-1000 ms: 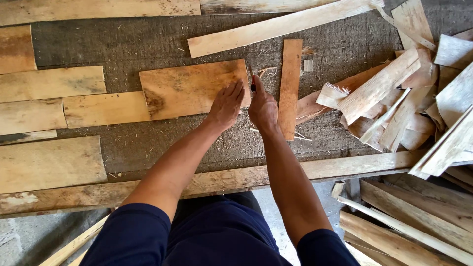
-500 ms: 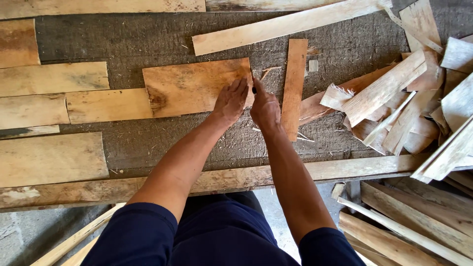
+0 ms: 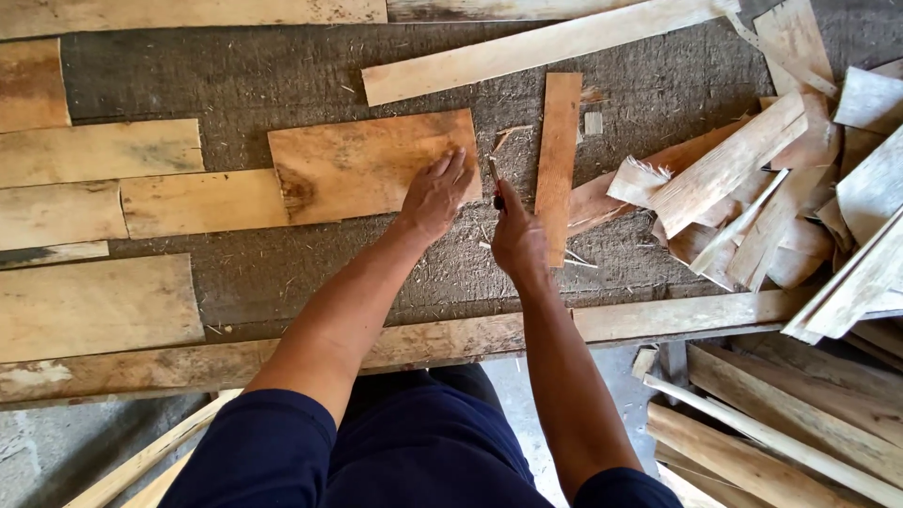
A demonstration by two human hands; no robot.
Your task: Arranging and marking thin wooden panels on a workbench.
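Far left: a column of pale, flat, rectangular wood veneer sheets [image 3: 99, 150] lies on the dark fibrous mat [image 3: 235, 85], edges close together, the lowest and widest sheet [image 3: 94, 306] set apart below.

Left of centre: an orange-brown rectangular veneer sheet [image 3: 362, 165] with a dark knot near its lower left corner lies flat on the mat, its left edge touching a paler sheet [image 3: 202, 202].

Centre: the left hand [image 3: 435, 193] rests palm down, fingers spread and unclenched, on the right end of the orange-brown sheet, pressing it and gripping nothing. Just beside it, the right hand [image 3: 517, 240] is clenched around a thin dark-handled blade tool [image 3: 495, 183], tip pointing away from the person, at the sheet's right edge. Whether the tip touches the wood cannot be told.

Right of centre: a narrow upright orange-brown veneer strip [image 3: 559, 150] lies just beside the right hand. Above it, a long pale wooden slat [image 3: 536, 52] lies tilted across the mat.

Right: a loose heap of pale, splintered veneer offcuts [image 3: 781, 188], overlapping at many angles.

Near edge: a long worn wooden plank [image 3: 649, 320] borders the mat; beneath it, at lower right, stacked rough wooden slats [image 3: 771, 433].
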